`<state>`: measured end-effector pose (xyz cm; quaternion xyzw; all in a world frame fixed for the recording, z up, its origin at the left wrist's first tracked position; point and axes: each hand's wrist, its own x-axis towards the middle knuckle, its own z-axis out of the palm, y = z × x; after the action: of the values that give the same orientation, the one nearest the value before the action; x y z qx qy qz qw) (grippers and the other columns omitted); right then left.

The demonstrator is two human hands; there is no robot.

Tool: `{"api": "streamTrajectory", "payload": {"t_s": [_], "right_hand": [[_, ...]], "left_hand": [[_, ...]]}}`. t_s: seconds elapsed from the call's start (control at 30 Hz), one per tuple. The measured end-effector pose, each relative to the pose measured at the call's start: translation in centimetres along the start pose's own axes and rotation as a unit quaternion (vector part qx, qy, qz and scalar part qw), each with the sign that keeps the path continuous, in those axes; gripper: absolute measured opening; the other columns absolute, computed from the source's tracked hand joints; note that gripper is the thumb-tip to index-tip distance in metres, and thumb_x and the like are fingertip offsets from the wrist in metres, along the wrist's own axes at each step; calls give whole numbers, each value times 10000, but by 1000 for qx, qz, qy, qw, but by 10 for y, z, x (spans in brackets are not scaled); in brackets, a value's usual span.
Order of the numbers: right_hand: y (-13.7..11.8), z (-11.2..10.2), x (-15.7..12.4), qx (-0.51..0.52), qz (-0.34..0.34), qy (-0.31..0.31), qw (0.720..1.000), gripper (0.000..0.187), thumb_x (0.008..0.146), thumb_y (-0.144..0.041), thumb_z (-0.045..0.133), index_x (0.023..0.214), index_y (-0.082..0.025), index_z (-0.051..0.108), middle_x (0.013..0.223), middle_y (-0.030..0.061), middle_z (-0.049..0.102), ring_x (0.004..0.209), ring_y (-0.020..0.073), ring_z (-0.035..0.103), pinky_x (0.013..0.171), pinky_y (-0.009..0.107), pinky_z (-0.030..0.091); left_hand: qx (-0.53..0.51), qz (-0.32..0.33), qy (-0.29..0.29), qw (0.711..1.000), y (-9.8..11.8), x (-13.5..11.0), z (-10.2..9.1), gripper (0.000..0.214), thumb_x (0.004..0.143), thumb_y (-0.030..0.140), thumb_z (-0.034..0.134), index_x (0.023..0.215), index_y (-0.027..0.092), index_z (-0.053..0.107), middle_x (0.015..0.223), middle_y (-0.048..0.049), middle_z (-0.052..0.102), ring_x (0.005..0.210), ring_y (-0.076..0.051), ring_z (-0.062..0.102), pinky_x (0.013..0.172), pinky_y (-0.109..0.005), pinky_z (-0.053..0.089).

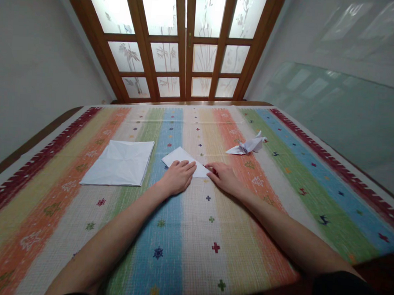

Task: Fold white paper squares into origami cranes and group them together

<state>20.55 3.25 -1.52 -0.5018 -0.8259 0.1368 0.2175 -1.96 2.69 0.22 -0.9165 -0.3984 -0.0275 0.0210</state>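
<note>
"What did you have at the hands?"

"On my feed, the left hand (178, 177) lay palm down over the folded paper (181, 155), fingers together and slightly bent, gripping nothing I could see. The right hand (225, 178) had thumb and forefinger close together at the paper's sharp tip; I couldn't tell whether they pinched it."

"Which way did the paper run?"

"Its long axis slanted from far left to near right, narrowing toward the right fingers. The left hand was nearer its middle; the right met only the tip."

"Where on the counter?"

"About midway between the side edges of the cloth-covered counter (197, 262), well in from the near edge."

"And farther out?"

"I saw a stack of white paper (119, 163) toward the left edge, and a paper crane (250, 145) to the right, nearer the far right corner. Paned wooden doors (189, 59) stood past the far edge."
</note>
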Motion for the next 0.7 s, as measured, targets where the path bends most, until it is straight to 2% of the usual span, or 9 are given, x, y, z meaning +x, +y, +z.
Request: {"api": "streamTrajectory", "payload": {"t_s": [0.1,0.2,0.27,0.4,0.47,0.53,0.6,0.67,0.7], "right_hand": [[14,-9,-5,30,-2,-26,999,292,839,-210,598,1127,-173,631,871,61,686,813,205,618,767,352,466],[24,-13,-11,52,-5,-13,999,266,837,-230,590,1090,-162,635,840,58,658,769,199,598,746,353,469],[27,-13,-14,77,-12,15,997,287,849,-274,577,1110,-160,615,870,70,642,776,205,592,741,361,484],[30,-12,-18,90,-56,141,984,523,839,-385,609,1291,-154,483,1102,149,592,978,271,579,858,437,492],[30,-10,-20,50,-90,180,978,683,803,-442,657,1373,-169,398,1225,176,535,1125,318,523,961,496,444],[28,-7,-22,1,-120,175,977,755,788,-478,671,1414,-203,351,1325,177,475,1237,349,450,1029,537,384],[23,-2,-23,-41,-139,155,977,659,830,-447,627,1407,-247,377,1396,154,431,1304,350,397,1061,555,341],[17,1,-23,-76,-138,134,979,485,880,-363,566,1350,-305,462,1410,107,449,1340,334,372,1090,571,286],[13,1,-22,-88,-132,118,980,416,896,-324,541,1310,-339,506,1389,77,487,1348,324,370,1105,580,253]], "left_hand": [[20,32,-17,999,-3,4,-5,386,974,339,377,1265,141,535,1366,-148,544,1199,-293,509,972,-441,357],[41,50,-31,997,4,8,-6,340,984,226,328,1217,130,557,1188,-173,633,1034,-264,600,896,-405,394],[41,35,-25,998,11,10,-6,381,972,152,307,1299,122,500,1071,-181,662,969,-257,626,852,-389,412],[-36,-57,11,998,12,11,-10,400,929,102,374,1311,133,493,975,-156,689,903,-244,647,793,-360,442],[-164,-141,86,973,6,12,-16,349,897,104,430,1221,160,548,921,-108,704,857,-219,653,760,-324,454],[-349,-229,202,886,2,13,-24,255,879,164,481,1117,183,571,804,-43,697,747,-182,651,702,-282,462],[-535,-277,283,746,1,15,-29,204,846,255,550,1038,184,554,680,8,657,616,-150,624,631,-250,461],[-652,-297,307,626,6,15,-27,238,799,317,607,976,179,527,620,30,630,543,-133,597,583,-236,458],[-678,-307,303,596,9,15,-24,243,785,327,619,947,177,518,612,29,630,532,-132,592,569,-235,458]]}}
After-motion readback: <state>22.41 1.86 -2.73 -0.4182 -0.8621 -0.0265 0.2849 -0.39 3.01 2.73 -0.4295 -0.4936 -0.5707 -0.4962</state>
